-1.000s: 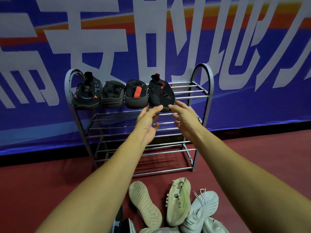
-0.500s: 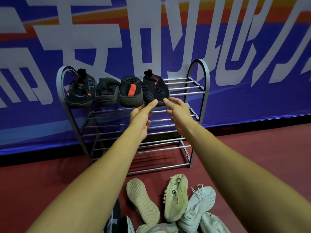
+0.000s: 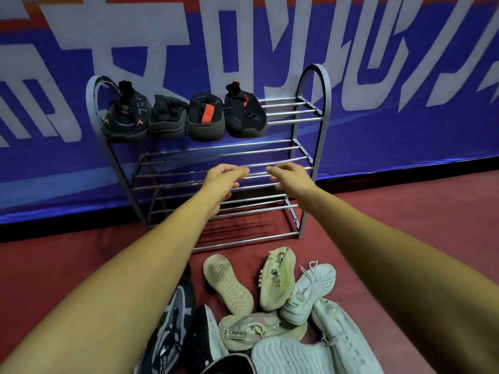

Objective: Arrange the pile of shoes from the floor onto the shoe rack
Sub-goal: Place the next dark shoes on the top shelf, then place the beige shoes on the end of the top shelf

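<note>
**Head view.** A metal rack (image 3: 328, 87) stands on a red floor (image 3: 405, 211) against a blue banner (image 3: 405, 125). The left hand (image 3: 221, 182) and right hand (image 3: 293, 176) hover side by side, just apart, in front of the rack's middle bars. Each is empty, with fingers relaxed and loosely bent, gripping nothing. Whether a fingertip brushes a bar cannot be told. The black shoes (image 3: 206, 117) sit in a row on the left of the top tier, neighbours touching. The right part of that tier is bare bars. The pile (image 3: 256, 332) lies on the floor just in front of the rack, beneath the forearms.

**Step in hand, as judged.** Neither hand holds a shoe, so a pick-up from the pile is due.
- Take mates together. The sole-up shoe (image 3: 228, 284) and the tilted shoe (image 3: 278, 279), both beige, lie on top and nearest the rack, so lifting them should disturb little.
- Turn each sole down and rest it across several bars, so that it cannot tip through a gap.
- Take top shoes first, because those underneath look pinned.

**Counts.**
- Hands: two.
- Rack: one.
- Black shoes on it: four.
- Shoes in the pile: at least nine. Some are cut off by the frame edge or hidden by the arms, so the total is uncertain.
</note>
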{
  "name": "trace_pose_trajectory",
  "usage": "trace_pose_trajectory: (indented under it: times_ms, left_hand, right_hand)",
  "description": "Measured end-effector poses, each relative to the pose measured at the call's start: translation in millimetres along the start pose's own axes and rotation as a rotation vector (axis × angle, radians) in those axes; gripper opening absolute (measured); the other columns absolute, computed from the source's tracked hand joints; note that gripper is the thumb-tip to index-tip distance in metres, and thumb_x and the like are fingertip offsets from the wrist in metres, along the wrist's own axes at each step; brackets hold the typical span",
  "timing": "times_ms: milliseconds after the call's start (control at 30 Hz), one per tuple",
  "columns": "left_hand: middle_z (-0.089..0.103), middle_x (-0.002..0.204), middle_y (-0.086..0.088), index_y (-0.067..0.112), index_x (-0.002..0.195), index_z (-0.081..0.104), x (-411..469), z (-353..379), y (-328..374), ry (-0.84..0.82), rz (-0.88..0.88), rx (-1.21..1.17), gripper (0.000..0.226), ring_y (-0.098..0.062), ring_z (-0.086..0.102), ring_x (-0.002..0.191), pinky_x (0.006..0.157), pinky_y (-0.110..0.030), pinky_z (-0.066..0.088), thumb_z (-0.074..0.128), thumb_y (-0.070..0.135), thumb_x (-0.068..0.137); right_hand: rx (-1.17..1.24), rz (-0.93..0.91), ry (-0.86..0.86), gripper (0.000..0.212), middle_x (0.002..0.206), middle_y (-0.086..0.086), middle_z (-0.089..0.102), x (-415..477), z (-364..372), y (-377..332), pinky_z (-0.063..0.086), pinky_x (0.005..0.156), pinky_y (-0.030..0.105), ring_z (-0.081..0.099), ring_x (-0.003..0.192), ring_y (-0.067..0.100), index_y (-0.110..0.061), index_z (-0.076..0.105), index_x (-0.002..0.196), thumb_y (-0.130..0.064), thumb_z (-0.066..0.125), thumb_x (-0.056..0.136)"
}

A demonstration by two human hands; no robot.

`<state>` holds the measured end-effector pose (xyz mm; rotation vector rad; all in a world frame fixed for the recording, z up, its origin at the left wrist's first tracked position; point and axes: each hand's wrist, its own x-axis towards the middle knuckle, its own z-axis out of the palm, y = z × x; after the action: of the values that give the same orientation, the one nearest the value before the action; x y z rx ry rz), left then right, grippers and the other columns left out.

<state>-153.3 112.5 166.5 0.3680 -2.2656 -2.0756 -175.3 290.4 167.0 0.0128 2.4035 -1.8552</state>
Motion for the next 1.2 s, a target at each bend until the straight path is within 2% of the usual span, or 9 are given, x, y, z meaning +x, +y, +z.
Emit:
trace_pose_trajectory:
  times_ms: [167,267,367,533,667,800,933,1067,1200]
  left_hand:
    - [0.072,0.109,-0.005,0.021,0.115,0.066,0.1,5.5,-45.1,-0.138,-0.024,0.205,0.033,-0.017,0.064,0.094,0.068,-0.022,0.046,0.076,0.03,0.085]
    - [0.067,0.106,-0.004,0.018,0.115,0.067,6.6,17.4,-78.7,-0.186,-0.042,0.302,0.036,-0.01,0.062,0.083,0.065,-0.016,0.049,0.079,0.026,0.082]
    - [0.064,0.105,0.002,0.016,0.111,0.067,17.6,28.9,-113.8,-0.192,-0.1,0.356,0.037,-0.013,0.063,0.092,0.086,-0.029,0.053,0.082,0.028,0.079]
    - [0.064,0.112,0.001,0.023,0.109,0.065,25.2,43.0,-181.4,-0.268,-0.205,0.52,0.04,-0.015,0.059,0.087,0.063,-0.025,0.042,0.082,0.037,0.076]
    - [0.062,0.123,-0.006,0.025,0.126,0.057,26.9,49.2,-234.0,-0.383,-0.274,0.669,0.05,-0.018,0.06,0.094,0.075,-0.025,0.047,0.078,0.031,0.081]
    - [0.065,0.1,0.0,0.022,0.129,0.053,30.7,54.2,-264.8,-0.424,-0.378,0.696,0.054,-0.011,0.058,0.078,0.067,-0.023,0.044,0.075,0.029,0.081]
    - [0.059,0.117,0.004,0.02,0.129,0.054,32.3,60.9,-281.3,-0.433,-0.412,0.743,0.053,-0.015,0.056,0.105,0.087,-0.025,0.043,0.074,0.029,0.081]
    - [0.064,0.114,0.004,0.02,0.132,0.053,25.6,72.0,-289.2,-0.46,-0.493,0.67,0.058,-0.013,0.062,0.1,0.087,-0.026,0.051,0.075,0.021,0.079]
    - [0.061,0.112,0.002,0.022,0.145,0.04,20.3,81.2,-285.7,-0.444,-0.53,0.651,0.076,-0.019,0.06,0.107,0.087,-0.03,0.052,0.072,0.012,0.077]
  right_hand:
    - [-0.139,0.092,-0.022,0.04,0.107,0.008,0.067,-1.6,-1.6,53.4,0.039,0.059,0.021,0.062,0.088,0.019,-0.006,0.064,0.121,-0.033,0.07,0.092]
    - [-0.202,0.134,-0.052,0.042,0.119,0.013,0.068,3.5,2.5,85.8,0.052,0.086,0.033,0.062,0.102,0.024,-0.006,0.063,0.125,-0.03,0.071,0.092]
    - [-0.337,0.17,-0.091,0.044,0.125,0.012,0.067,8.1,10.1,115.8,0.05,0.103,0.042,0.063,0.113,0.027,-0.005,0.062,0.127,-0.031,0.069,0.092]
    - [-0.609,0.269,-0.19,0.049,0.133,0.012,0.064,15.4,18.5,172.9,0.048,0.102,0.035,0.06,0.122,0.03,-0.008,0.06,0.132,-0.036,0.067,0.092]
    - [-0.682,0.385,-0.226,0.056,0.139,0.012,0.06,21.0,21.8,221.5,0.048,0.1,0.033,0.059,0.125,0.031,-0.014,0.052,0.142,-0.034,0.065,0.091]
    - [-0.761,0.481,-0.282,0.056,0.139,0.015,0.058,24.3,26.5,258.8,0.049,0.101,0.037,0.057,0.125,0.034,-0.011,0.047,0.141,-0.034,0.063,0.092]
    - [-0.802,0.507,-0.299,0.063,0.136,0.017,0.058,26.1,33.9,275.7,0.049,0.103,0.042,0.057,0.125,0.036,-0.01,0.04,0.141,-0.036,0.066,0.09]
    - [-0.815,0.528,-0.263,0.066,0.133,0.015,0.06,25.7,39.7,280.8,0.052,0.099,0.043,0.059,0.122,0.034,-0.008,0.037,0.141,-0.027,0.069,0.086]
    - [-0.788,0.592,-0.247,0.054,0.126,0.015,0.065,22.8,42.4,279.8,0.055,0.096,0.038,0.063,0.116,0.031,-0.001,0.052,0.129,-0.026,0.072,0.086]
